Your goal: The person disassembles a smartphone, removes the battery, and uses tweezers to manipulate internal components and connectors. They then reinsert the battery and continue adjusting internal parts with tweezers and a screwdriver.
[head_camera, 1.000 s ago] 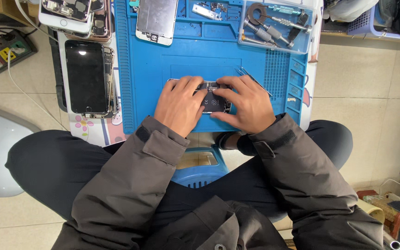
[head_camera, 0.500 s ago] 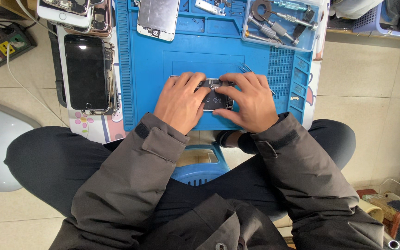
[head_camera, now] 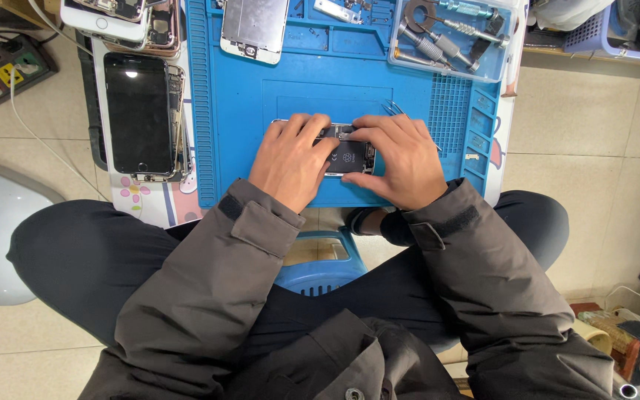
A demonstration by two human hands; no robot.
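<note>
Head view: both hands sit over an opened phone (head_camera: 350, 152) lying flat in the middle of the blue work mat (head_camera: 261, 111), near its front edge. Left hand (head_camera: 290, 159) covers the phone's left end, fingers curled down onto it, holding it steady. Right hand (head_camera: 401, 159) clamps the right end, thumb along the near edge, fingertips (head_camera: 357, 127) pressing at the top edge. Dark battery face shows between the hands. Tweezers (head_camera: 394, 109) lie on the mat just behind the right hand. Clear tray (head_camera: 483, 70) with screwdrivers at mat's far right corner. Metal back plate (head_camera: 255, 28) at top of mat. Black-screened phone (head_camera: 139, 115) left of the mat, power strip (head_camera: 1, 70) on the floor further left. Blue stool (head_camera: 320, 263) between the knees
</note>
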